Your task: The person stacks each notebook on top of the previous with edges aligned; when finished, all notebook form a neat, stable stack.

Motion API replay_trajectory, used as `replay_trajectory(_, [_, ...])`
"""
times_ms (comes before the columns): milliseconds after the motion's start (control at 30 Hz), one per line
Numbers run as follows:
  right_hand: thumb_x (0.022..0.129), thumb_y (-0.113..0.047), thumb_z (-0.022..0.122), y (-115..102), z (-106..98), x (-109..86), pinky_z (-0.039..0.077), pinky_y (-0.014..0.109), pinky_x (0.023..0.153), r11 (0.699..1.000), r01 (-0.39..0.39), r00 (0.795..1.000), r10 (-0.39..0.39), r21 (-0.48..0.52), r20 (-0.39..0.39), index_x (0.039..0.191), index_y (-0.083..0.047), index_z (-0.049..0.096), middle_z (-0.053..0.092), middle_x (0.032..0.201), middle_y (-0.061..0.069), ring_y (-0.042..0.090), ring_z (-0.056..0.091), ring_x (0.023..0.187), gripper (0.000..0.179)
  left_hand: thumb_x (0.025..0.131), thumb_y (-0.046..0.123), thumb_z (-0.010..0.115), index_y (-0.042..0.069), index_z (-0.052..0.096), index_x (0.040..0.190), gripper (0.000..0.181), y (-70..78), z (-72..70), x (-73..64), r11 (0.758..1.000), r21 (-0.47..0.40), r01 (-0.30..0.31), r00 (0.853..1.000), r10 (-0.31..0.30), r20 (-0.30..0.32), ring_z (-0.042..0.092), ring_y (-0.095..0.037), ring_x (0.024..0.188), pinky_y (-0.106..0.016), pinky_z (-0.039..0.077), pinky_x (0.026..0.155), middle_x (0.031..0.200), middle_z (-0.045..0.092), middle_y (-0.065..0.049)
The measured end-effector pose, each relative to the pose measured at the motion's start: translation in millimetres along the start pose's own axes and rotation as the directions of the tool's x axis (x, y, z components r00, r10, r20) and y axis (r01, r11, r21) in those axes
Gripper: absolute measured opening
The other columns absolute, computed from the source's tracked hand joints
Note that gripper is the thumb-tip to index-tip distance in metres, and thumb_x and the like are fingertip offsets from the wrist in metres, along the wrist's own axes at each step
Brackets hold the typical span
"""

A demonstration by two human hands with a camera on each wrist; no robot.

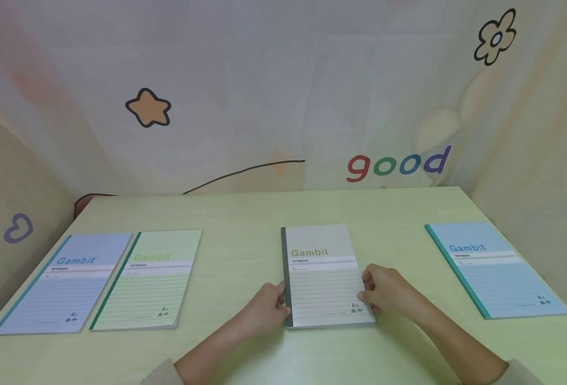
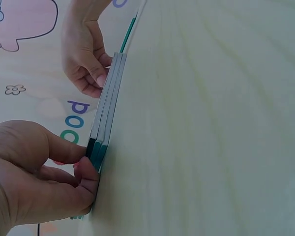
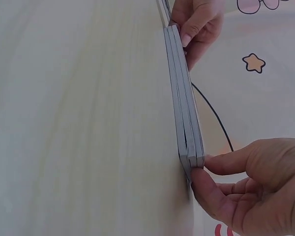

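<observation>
Near the front middle of the bench (image 1: 240, 256), we find both hands grasping one thing between them: a small stack of notebooks (image 1: 326, 289). The left grip (image 1: 264, 310) pinches the spine side close to the near corner; in the left wrist view we see its thumb and a bent finger at the spines. Across from it, the right grip (image 1: 389, 289) pinches the opposite long edge between thumb and fingers, also toward the near end. Edge-on in the wrist views, we count what look like three notebooks, one over another, their edges nearly but not quite even. The topmost has a greyish cover and a dark spine, with blue-green spines beneath. Whether the stack rests fully on the bench, we cannot tell.

Farther out to the left, well apart from the stack, we see a pale green notebook (image 1: 144, 283), and just beyond it a violet-blue notebook (image 1: 71, 283). Off to the right lies a blue notebook (image 1: 499, 278) with a green spine. Behind hangs a printed curtain (image 1: 264, 80).

We judge the step in hand to be gathering and squaring the stack. The next move, as we read it, calls for gentle, even pressure from both sides, since a lopsided push could slide the layers apart.
</observation>
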State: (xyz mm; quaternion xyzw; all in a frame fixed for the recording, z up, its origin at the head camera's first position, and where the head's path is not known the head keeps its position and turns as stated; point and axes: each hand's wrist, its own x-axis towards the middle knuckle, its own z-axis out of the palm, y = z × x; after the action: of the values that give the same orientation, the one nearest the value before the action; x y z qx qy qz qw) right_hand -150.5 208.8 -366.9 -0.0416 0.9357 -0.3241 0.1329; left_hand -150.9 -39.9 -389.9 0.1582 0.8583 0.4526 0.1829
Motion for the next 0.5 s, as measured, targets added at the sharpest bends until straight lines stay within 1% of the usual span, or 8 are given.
replay_trajectory(33, [0.082,0.002,0.065,-0.6,0.0,-0.2,0.049,0.028,0.055,1.0,-0.001,1.0,0.001,-0.005,0.0,0.098,0.008,0.05,0.051,0.078,0.007,0.016,0.054,0.058,0.023,0.084,-0.008,0.054,-0.023,0.03,0.129,0.052,1.1,-0.5,-0.6,1.0,0.009,0.005,1.0,-0.005,0.008,0.034,-0.013,0.053,-0.022,0.029,0.047,0.087,0.053,-0.021])
replay_trajectory(67, [0.082,0.002,0.065,-1.2,0.0,-0.3,0.049,0.028,0.055,1.0,-0.004,1.0,0.004,-0.01,0.001,0.098,0.008,0.051,0.052,0.078,0.007,0.016,0.054,0.058,0.023,0.085,-0.008,0.054,-0.023,0.03,0.129,0.052,1.8,-0.8,-1.1,1.0,0.012,0.006,1.0,-0.007,0.014,0.035,-0.014,0.054,-0.022,0.03,0.047,0.1,0.053,-0.028])
replay_trajectory(100, [0.082,0.001,0.066,-1.5,-0.1,-0.2,0.049,0.028,0.055,1.0,-0.007,1.0,0.007,-0.015,0.002,0.098,0.008,0.051,0.052,0.078,0.007,0.015,0.054,0.057,0.023,0.085,-0.008,0.054,-0.023,0.03,0.129,0.052,2.1,-1.2,-1.5,1.0,0.009,0.009,1.0,-0.01,0.019,0.035,-0.014,0.054,-0.022,0.03,0.047,0.112,0.05,-0.032])
replay_trajectory(133, [0.082,0.001,0.066,-1.9,-0.2,-0.3,0.048,0.028,0.055,1.0,-0.012,1.0,0.012,-0.021,0.003,0.099,0.008,0.051,0.052,0.078,0.007,0.015,0.054,0.057,0.024,0.085,-0.008,0.054,-0.023,0.03,0.129,0.052,2.4,-1.5,-1.8,1.0,0.006,0.012,1.0,-0.012,0.024,0.035,-0.014,0.054,-0.022,0.031,0.047,0.12,0.047,-0.033])
replay_trajectory(267, [0.082,0.0,0.066,-2.6,-0.7,0.6,0.047,0.028,0.056,0.999,-0.024,1.0,0.024,-0.038,0.004,0.099,0.008,0.051,0.052,0.079,0.007,0.015,0.054,0.057,0.024,0.086,-0.008,0.054,-0.022,0.029,0.13,0.053,2.7,-2.9,-2.1,1.0,0.001,0.018,0.999,-0.018,0.04,0.036,-0.014,0.054,-0.022,0.031,0.048,0.119,0.046,-0.033])
replay_trajectory(367, [0.082,-0.001,0.066,-2.4,-0.8,1.6,0.047,0.028,0.056,0.999,-0.033,0.999,0.033,-0.037,0.007,0.099,0.008,0.052,0.052,0.079,0.007,0.015,0.054,0.058,0.024,0.086,-0.007,0.054,-0.021,0.028,0.131,0.054,3.1,-3.6,-1.5,1.0,0.016,0.021,0.999,-0.022,0.045,0.037,-0.016,0.057,-0.023,0.032,0.049,0.108,0.049,-0.029])
replay_trajectory(500, [0.082,0.0,0.066,-1.3,-1.0,2.2,0.049,0.028,0.056,0.999,-0.041,0.999,0.041,-0.018,0.015,0.098,0.008,0.051,0.052,0.079,0.008,0.016,0.054,0.059,0.024,0.086,-0.006,0.055,-0.02,0.028,0.132,0.055,4.3,-3.3,-0.6,0.999,0.031,0.04,0.998,-0.042,0.046,0.038,-0.017,0.06,-0.024,0.033,0.051,0.114,0.048,-0.03])
